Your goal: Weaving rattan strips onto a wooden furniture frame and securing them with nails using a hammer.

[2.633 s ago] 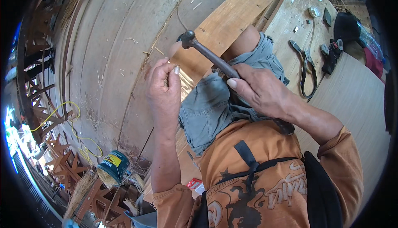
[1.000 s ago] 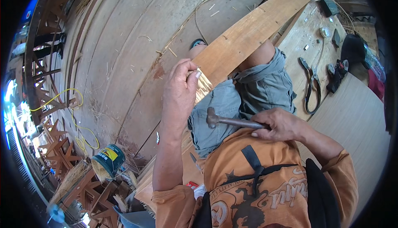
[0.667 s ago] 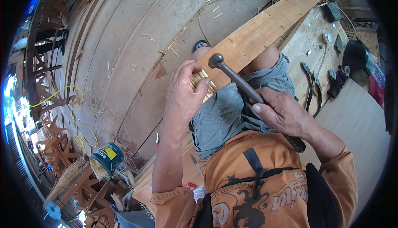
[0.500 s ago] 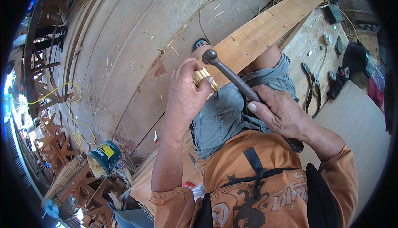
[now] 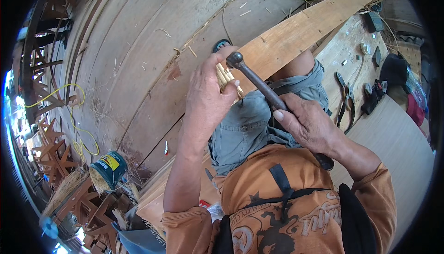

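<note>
Between the thumb and fingers of my left hand (image 5: 206, 87) is a bundle of short pale sticks (image 5: 225, 77), their ends facing the upper right. My right hand (image 5: 309, 121) is closed round the shaft of a dark metal hammer (image 5: 259, 84) with a rounded head. That head is right beside the upper ends of the sticks; whether it touches them I cannot tell. A long tapered wooden board (image 5: 296, 31) lies over my leg, past the hammer's head.
On the low wooden bench at right lie pliers (image 5: 346, 97), a dark glove (image 5: 373, 96) and small blocks. A green bucket (image 5: 109, 170) tips sideways at lower left, near brown wooden stars (image 5: 56, 159) and a yellow cord (image 5: 74, 124). Stick scraps litter the plank floor (image 5: 152, 32).
The view has shifted slightly. The sticks show a little more spread in my left hand, and the hammer's head stays beside their ends. Both hands keep their hold.
</note>
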The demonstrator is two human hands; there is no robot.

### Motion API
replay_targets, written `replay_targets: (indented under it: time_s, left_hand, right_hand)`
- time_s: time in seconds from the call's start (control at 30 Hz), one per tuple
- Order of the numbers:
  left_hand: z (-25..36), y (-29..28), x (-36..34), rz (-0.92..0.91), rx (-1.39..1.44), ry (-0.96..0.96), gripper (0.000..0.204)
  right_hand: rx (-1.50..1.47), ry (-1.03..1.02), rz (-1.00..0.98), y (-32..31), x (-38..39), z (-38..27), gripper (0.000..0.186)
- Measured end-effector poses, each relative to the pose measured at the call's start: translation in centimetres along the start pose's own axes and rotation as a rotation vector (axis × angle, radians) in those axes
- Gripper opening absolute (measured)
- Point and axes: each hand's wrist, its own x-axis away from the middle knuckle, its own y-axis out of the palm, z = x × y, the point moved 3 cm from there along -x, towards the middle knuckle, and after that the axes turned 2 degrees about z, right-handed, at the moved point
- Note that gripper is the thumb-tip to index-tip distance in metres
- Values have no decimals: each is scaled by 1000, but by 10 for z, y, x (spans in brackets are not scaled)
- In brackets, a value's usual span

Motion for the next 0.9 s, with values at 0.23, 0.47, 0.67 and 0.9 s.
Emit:
replay_targets:
  time_s: [0.23, 0.47, 0.67, 0.9]
  left_hand:
    - [-11, -2, -8, -94, -8, -74, 55]
    - [-5, -8, -14, -241, -54, -202, 60]
    - [-6, -7, -15, -250, -54, -177, 62]
    - [1, -10, -12, -204, -167, -121, 60]
  right_hand:
    - [28, -17, 9, 6, 0, 9, 33]
    - [26, -42, 4, 6, 3, 5, 34]
    - [41, 5, 14, 6, -2, 0, 32]
    - [-24, -26, 126, -3, 5, 8, 33]
